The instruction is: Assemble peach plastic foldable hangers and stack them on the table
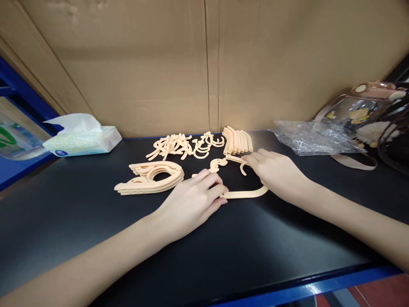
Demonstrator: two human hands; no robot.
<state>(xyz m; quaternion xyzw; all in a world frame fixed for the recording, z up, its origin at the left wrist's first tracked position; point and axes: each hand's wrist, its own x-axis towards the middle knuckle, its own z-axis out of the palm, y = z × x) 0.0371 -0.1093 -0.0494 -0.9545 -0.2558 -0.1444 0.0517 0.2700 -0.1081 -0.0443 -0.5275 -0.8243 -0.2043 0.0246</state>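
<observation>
Peach plastic parts that look like folding clothes hangers lie about. My left hand (196, 198) is closed over the near end of a curved hanger arm (244, 194), fingers curled at its tip. The arm's bend runs under my right hand (275, 170), whose fingertips press together on the far piece by a small hook (243, 169). What lies under both palms is hidden. Just beyond my left fingers sits a curled hanger part (217, 164). Left of that hand is a stack of folded hangers (150, 184).
Behind my hands lie a pile of loose hanger arms (171, 146), several hooks (204, 145) and a row of curved arms (237, 140). A tissue pack (83, 138) stands left. Clear plastic wrap (315, 136) and a transparent bag (354, 113) are right. Cardboard (153, 64) closes the back.
</observation>
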